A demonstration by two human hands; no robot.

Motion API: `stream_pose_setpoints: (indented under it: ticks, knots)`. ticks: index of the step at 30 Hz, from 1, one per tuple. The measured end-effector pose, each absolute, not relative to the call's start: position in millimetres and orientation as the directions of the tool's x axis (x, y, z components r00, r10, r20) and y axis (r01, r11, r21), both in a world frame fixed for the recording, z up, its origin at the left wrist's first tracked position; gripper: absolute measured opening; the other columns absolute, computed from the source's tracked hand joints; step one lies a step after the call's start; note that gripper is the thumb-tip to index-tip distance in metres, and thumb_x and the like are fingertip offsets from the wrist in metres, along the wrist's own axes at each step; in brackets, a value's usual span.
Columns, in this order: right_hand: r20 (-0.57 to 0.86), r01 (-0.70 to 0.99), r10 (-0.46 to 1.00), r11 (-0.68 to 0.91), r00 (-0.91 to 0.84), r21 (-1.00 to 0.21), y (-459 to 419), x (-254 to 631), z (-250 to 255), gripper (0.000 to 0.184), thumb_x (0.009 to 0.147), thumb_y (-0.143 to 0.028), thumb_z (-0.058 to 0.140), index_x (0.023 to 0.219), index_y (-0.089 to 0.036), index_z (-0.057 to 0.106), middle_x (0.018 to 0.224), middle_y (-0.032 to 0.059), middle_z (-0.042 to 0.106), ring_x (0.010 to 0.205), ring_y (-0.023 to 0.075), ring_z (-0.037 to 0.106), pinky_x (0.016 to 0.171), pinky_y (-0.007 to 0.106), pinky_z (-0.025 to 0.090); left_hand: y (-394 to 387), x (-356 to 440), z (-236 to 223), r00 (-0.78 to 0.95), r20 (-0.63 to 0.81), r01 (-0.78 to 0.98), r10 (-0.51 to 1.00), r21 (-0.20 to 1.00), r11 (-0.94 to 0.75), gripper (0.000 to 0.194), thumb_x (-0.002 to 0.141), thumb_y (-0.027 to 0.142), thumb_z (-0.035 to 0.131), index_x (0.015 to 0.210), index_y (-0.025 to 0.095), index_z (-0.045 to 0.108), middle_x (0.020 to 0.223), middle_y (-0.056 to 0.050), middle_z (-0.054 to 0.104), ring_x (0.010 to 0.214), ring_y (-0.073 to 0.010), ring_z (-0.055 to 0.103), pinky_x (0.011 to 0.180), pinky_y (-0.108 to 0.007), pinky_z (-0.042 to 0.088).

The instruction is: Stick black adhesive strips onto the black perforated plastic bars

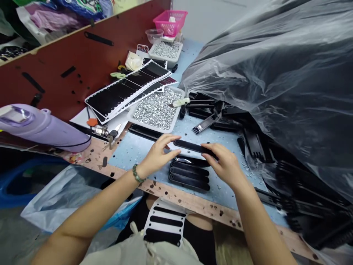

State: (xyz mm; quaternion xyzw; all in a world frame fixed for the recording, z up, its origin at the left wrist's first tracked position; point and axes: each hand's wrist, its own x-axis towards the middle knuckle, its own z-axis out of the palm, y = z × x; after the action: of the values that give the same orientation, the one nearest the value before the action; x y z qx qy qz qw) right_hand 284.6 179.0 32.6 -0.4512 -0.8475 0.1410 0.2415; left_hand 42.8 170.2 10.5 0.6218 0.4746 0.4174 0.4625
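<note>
Head view, black strip: the slim, round-ended piece (190, 146) is raised just above the blue work mat (132, 154), lying crosswise between the two hands.
Right hand: this hand (222, 162) pinches the strip's right end between thumb and fingers.
Left hand: this hand (158, 154) has thumb and fingers parted around the strip's left end; whether they touch it I cannot tell.
Strip pile: several similar black strips (189, 180) lie side by side on the mat, just on the person's side of the raised one.
Near tray: a white, shallow tray (150, 128), beyond the left hand, is filled with small shiny metal pieces (154, 108); a pale-handled tool (182, 102) lies across its right edge.
Far tray: a second pale tray (164, 59) holds more small metal pieces (168, 48).
Pink basket: the perforated plastic basket (168, 29) stands behind the far tray with something white inside.
Clear bowl: a transparent bowl (154, 36) sits just left of the basket; its contents are too small to tell.
Clear plastic sheeting: a large, crumpled sheet (248, 62) on the right covers dark contents, with black plastic parts (253, 143) showing along its lower edge.
</note>
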Motion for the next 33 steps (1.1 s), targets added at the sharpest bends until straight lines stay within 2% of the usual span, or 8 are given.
stream_pose_setpoints:
  ticks: [2, 4, 8, 11, 13, 19, 25, 33]
  knots:
    - [0.394, 0.658, 0.824, 0.563, -0.407, -0.499, 154.5, 272.9, 40.5, 0.026, 0.089, -0.024, 0.056, 0.115, -0.021, 0.057, 0.103, 0.0072, 0.066, 0.093, 0.0201, 0.062, 0.081, 0.036, 0.051, 156.5, 48.1, 18.2, 0.221, 0.081, -0.080, 0.972, 0.995, -0.065, 0.058, 0.082, 0.034, 0.064, 0.135, 0.030, 0.041, 0.137, -0.007, 0.044, 0.126, -0.0200, 0.045, 0.101, -0.034, 0.045]
    - [0.435, 0.625, 0.823, 0.562, -0.364, -0.542, 129.5, 258.7, 44.6, 0.029, 0.087, -0.024, 0.060, 0.115, -0.022, 0.056, 0.100, 0.0067, 0.066, 0.088, 0.0195, 0.063, 0.077, 0.035, 0.052, 140.8, 55.4, 22.9, 0.244, 0.065, -0.334, 0.968, 0.942, 0.021, 0.063, 0.086, 0.037, 0.059, 0.141, 0.032, 0.028, 0.137, -0.008, 0.044, 0.125, -0.0200, 0.047, 0.103, -0.037, 0.043]
    - [0.376, 0.494, 0.823, 0.559, -0.425, -0.666, 95.4, 237.0, 52.3, 0.026, 0.089, -0.024, 0.058, 0.115, -0.022, 0.055, 0.096, 0.0061, 0.065, 0.084, 0.0182, 0.063, 0.070, 0.032, 0.054, 110.7, 64.4, 27.5, 0.238, -0.031, -0.529, 0.971, 0.834, 0.156, 0.056, 0.092, 0.041, 0.048, 0.141, 0.028, 0.024, 0.104, -0.005, 0.055, 0.096, -0.0167, 0.060, 0.088, -0.034, 0.050]
    - [0.447, 0.475, 0.825, 0.564, -0.345, -0.676, 87.2, 229.1, 63.7, 0.018, 0.090, -0.015, 0.054, 0.106, -0.022, 0.057, 0.093, 0.0042, 0.064, 0.086, 0.0163, 0.060, 0.074, 0.031, 0.052, 90.8, 60.7, 30.5, 0.302, -0.093, -0.561, 0.949, 0.787, 0.256, 0.053, 0.090, 0.041, 0.049, 0.138, 0.026, 0.032, 0.089, -0.002, 0.050, 0.072, -0.0107, 0.055, 0.068, -0.026, 0.049]
    - [0.479, 0.491, 0.814, 0.580, -0.329, -0.650, 86.0, 224.8, 70.5, 0.019, 0.088, -0.012, 0.055, 0.104, -0.022, 0.058, 0.093, 0.0043, 0.062, 0.087, 0.0157, 0.059, 0.076, 0.031, 0.051, 79.3, 56.4, 32.3, 0.346, -0.124, -0.566, 0.930, 0.763, 0.312, 0.054, 0.089, 0.040, 0.050, 0.138, 0.026, 0.033, 0.086, -0.001, 0.048, 0.067, -0.0088, 0.052, 0.062, -0.023, 0.046]
    - [0.527, 0.515, 0.760, 0.647, -0.380, -0.562, 79.3, 213.9, 72.8, 0.019, 0.089, -0.015, 0.055, 0.107, -0.021, 0.059, 0.095, 0.0072, 0.061, 0.090, 0.0180, 0.060, 0.076, 0.033, 0.052, 56.0, 50.2, 31.7, 0.430, -0.167, -0.495, 0.887, 0.779, 0.386, 0.064, 0.089, 0.040, 0.052, 0.144, 0.026, 0.023, 0.082, -0.001, 0.053, 0.071, -0.0106, 0.054, 0.066, -0.023, 0.045]
    - [0.515, 0.548, 0.736, 0.673, -0.439, -0.496, 68.7, 218.5, 72.1, 0.023, 0.089, -0.012, 0.053, 0.110, -0.021, 0.056, 0.099, 0.0076, 0.060, 0.090, 0.0179, 0.058, 0.079, 0.034, 0.051, 48.7, 48.4, 26.9, 0.458, -0.172, -0.433, 0.872, 0.814, 0.388, 0.060, 0.090, 0.038, 0.052, 0.143, 0.028, 0.025, 0.088, -0.003, 0.054, 0.073, -0.0111, 0.053, 0.067, -0.024, 0.045]
    - [0.272, 0.479, 0.813, 0.535, -0.514, -0.696, 69.8, 231.1, 77.4, 0.007, 0.091, -0.016, 0.054, 0.089, -0.019, 0.047, 0.088, 0.0034, 0.053, 0.084, 0.0145, 0.052, 0.072, 0.028, 0.046, 41.9, 48.7, 22.3, 0.513, -0.189, -0.352, 0.837, 0.843, 0.406, 0.056, 0.088, 0.037, 0.056, 0.138, 0.030, 0.033, 0.094, -0.003, 0.053, 0.071, -0.0101, 0.052, 0.065, -0.023, 0.044]
